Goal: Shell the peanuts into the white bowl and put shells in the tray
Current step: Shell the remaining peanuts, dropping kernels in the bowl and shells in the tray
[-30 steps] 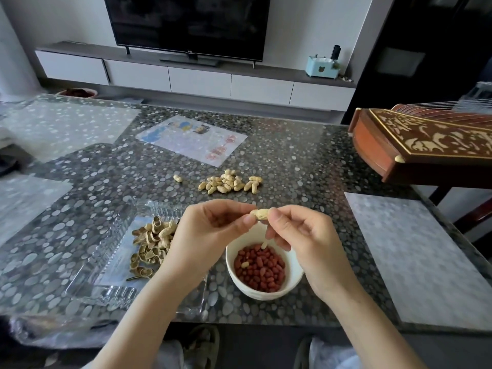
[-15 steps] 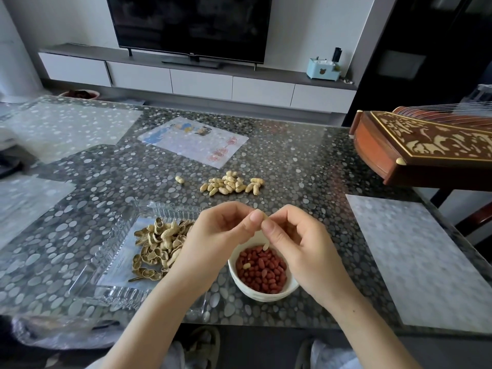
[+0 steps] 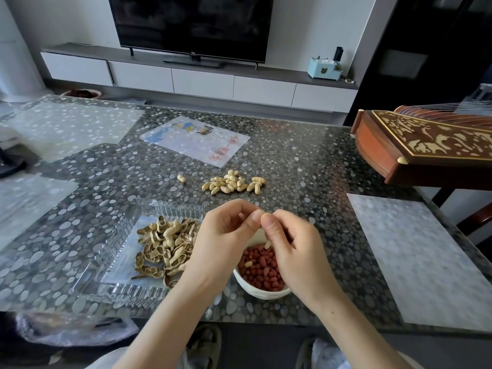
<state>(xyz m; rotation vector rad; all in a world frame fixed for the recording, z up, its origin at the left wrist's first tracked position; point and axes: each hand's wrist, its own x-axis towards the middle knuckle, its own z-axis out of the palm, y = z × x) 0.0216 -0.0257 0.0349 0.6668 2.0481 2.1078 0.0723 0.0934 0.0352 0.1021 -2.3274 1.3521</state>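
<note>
My left hand (image 3: 226,235) and my right hand (image 3: 290,249) meet thumb to thumb above the white bowl (image 3: 262,292), pinching one peanut (image 3: 265,216) between them; only a pale sliver of it shows. The bowl holds several red-skinned kernels (image 3: 262,267). Left of the bowl stands the clear plastic tray (image 3: 114,251), with a heap of empty shells (image 3: 165,246) in it. A pile of unshelled peanuts (image 3: 233,182) lies farther back on the table, and a lone peanut (image 3: 181,178) lies to its left.
The pebble-patterned glass table (image 3: 306,161) carries a printed sheet (image 3: 194,139) at the back and a pale mat (image 3: 415,257) at the right. A carved wooden zither (image 3: 426,147) overhangs the right edge. A plastic bag (image 3: 72,328) hangs below the near edge.
Both hands have closed tighter round the peanut over the bowl, so less of its shell shows than a second ago. The camera has shifted slightly.
</note>
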